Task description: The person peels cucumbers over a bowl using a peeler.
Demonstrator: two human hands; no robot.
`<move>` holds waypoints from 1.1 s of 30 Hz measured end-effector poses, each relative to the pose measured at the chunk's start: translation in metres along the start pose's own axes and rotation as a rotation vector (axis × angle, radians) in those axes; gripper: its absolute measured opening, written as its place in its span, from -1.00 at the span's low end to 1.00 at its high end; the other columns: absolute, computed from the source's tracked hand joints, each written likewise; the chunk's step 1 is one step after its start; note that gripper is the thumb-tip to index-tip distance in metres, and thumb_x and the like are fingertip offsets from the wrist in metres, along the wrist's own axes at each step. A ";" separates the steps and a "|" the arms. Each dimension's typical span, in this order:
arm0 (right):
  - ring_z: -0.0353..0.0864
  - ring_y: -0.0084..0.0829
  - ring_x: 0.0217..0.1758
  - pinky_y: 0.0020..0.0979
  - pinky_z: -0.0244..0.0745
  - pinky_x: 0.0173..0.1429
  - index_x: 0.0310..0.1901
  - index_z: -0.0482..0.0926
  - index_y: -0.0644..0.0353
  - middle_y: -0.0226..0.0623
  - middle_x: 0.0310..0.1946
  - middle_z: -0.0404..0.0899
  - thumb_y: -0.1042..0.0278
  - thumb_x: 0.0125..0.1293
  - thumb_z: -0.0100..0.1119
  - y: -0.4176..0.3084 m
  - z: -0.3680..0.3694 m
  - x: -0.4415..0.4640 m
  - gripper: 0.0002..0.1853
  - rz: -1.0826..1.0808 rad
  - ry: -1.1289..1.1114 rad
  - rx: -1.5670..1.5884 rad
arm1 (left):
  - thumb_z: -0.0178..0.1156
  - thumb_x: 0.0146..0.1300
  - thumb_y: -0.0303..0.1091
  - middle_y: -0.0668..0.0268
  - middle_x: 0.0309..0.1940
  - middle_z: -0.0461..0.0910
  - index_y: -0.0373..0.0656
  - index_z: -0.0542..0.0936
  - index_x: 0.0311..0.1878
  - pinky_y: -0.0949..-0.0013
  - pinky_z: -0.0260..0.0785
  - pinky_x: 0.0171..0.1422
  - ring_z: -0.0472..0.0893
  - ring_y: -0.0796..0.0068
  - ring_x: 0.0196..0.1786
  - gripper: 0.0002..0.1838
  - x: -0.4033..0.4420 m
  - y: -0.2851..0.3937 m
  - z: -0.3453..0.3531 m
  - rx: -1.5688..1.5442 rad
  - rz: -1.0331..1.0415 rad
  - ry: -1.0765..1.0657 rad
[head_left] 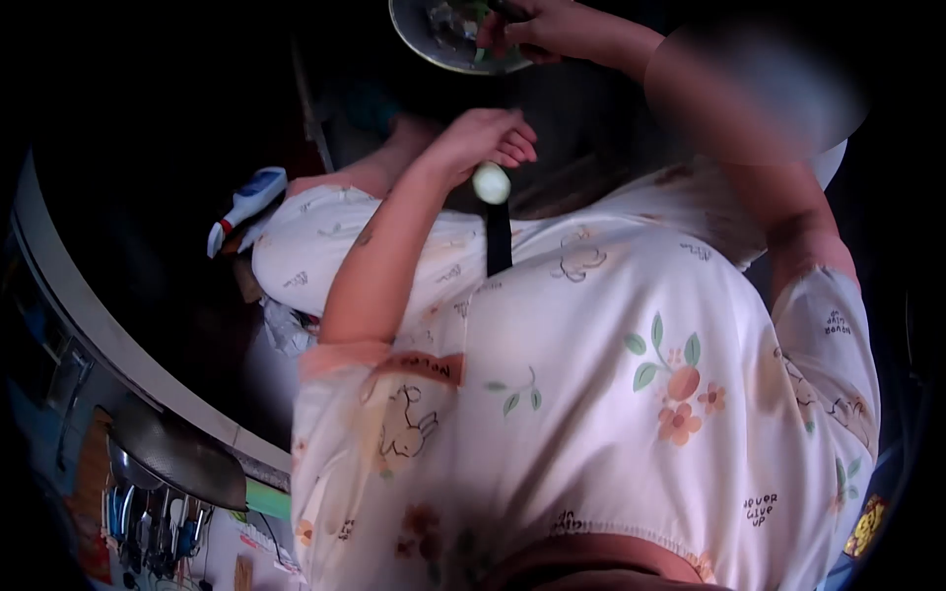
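Note:
My left hand (pixel 488 138) is closed, with its fingers curled. Against its near side shows the round, pale green-white end of a vegetable (pixel 491 183), apparently held in the palm; the rest of it is hidden. A black strip (pixel 500 241) runs from just below it toward my body. Near the top edge, my right hand (pixel 522 30) is over the rim of a round metal bowl (pixel 439 61), its fingers bent around a dark object (pixel 509 8), perhaps a handle. Something green and some shiny, pale material lie in the bowl.
A white and blue spray bottle (pixel 246 207) lies beside my left knee, with a crumpled plastic bag (pixel 284 327) near it. A pan (pixel 172 453) and hanging utensils (pixel 153 522) are at the lower left. A blurred pale round shape (pixel 778 94) is behind my right arm.

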State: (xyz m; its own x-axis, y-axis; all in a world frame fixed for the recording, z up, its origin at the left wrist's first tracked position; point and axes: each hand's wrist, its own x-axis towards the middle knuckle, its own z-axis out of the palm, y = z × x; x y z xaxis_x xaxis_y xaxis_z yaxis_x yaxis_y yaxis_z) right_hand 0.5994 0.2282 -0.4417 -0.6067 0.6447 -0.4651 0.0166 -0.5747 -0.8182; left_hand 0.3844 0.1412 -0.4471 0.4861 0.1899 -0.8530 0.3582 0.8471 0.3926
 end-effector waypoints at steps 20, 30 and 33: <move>0.50 -0.64 -0.42 -0.51 0.43 -0.31 -0.12 0.68 0.22 -0.45 -0.37 0.67 0.53 0.41 0.12 -0.064 0.005 -0.027 -0.86 0.058 0.339 -0.186 | 0.17 0.36 -0.29 0.03 0.10 0.73 -0.17 0.74 0.10 0.02 0.60 0.16 0.74 0.03 0.12 -0.66 0.182 -0.202 -0.069 1.324 -0.185 0.238; 0.57 -0.61 -0.19 -0.49 0.52 -0.01 -0.03 0.62 0.31 -0.41 -0.25 0.66 0.61 0.40 0.04 -0.055 0.003 -0.036 -0.80 0.053 0.347 -0.163 | 0.37 0.23 -0.06 0.07 0.04 0.73 -0.08 0.69 0.12 0.02 0.60 0.19 0.73 0.07 0.13 -0.54 0.204 -0.214 -0.069 1.233 -0.192 0.323; 0.57 -0.60 -0.12 -0.47 0.50 0.07 -0.06 0.62 0.31 -0.41 -0.25 0.66 0.61 0.40 0.04 -0.050 0.000 -0.038 -0.81 0.070 0.337 -0.035 | 0.40 0.18 -0.03 0.07 0.01 0.74 -0.10 0.67 0.13 0.05 0.58 0.20 0.72 0.08 0.15 -0.49 0.187 -0.190 -0.070 1.247 -0.125 0.239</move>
State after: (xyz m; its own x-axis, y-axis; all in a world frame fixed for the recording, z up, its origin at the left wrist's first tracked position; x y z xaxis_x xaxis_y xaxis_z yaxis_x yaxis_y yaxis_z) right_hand 0.6217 0.2321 -0.3828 -0.3070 0.7380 -0.6009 0.0799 -0.6092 -0.7890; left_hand 0.3514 0.0508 -0.7048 0.2861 0.3373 -0.8969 0.9570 -0.1481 0.2496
